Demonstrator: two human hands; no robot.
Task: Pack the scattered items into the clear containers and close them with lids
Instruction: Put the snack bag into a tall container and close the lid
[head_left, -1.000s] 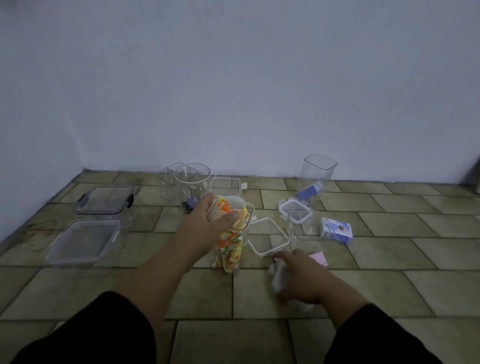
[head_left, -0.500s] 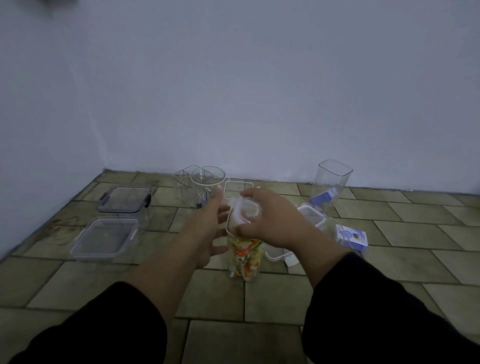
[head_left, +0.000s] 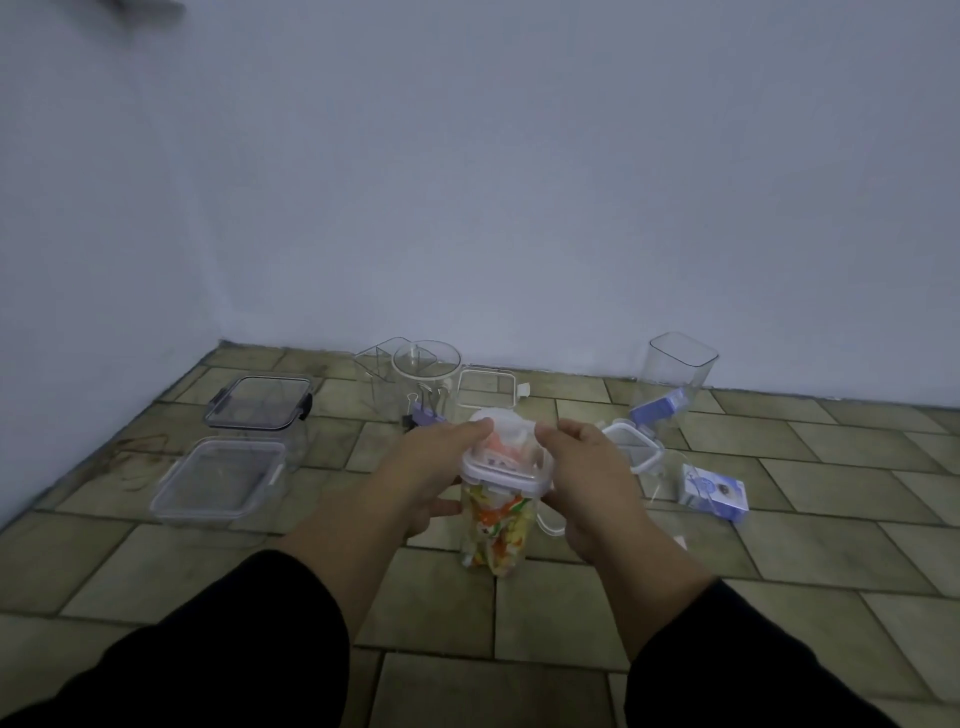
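Note:
A tall clear container (head_left: 496, 530) packed with orange, yellow and white items stands on the tiled floor in front of me. A white-rimmed lid (head_left: 506, 460) sits on its top. My left hand (head_left: 421, 473) grips the container and lid from the left, thumb low on the wall, fingers over the lid's far edge. My right hand (head_left: 587, 478) grips the lid from the right side, fingers curled over its far corner.
Two lidded flat boxes (head_left: 223, 478) (head_left: 260, 402) lie at left. Empty clear jars (head_left: 426, 374) with binder clips (head_left: 423, 413) stand behind, beside a loose lid (head_left: 488, 389). A tall container (head_left: 675, 374), a white-rimmed container (head_left: 631, 447) and a purple-white packet (head_left: 714, 491) are at right.
My right hand picked up the lid from the floor and brought it onto the filled container. Both hands now hold the lid on top, with the left shifted to the container's side.

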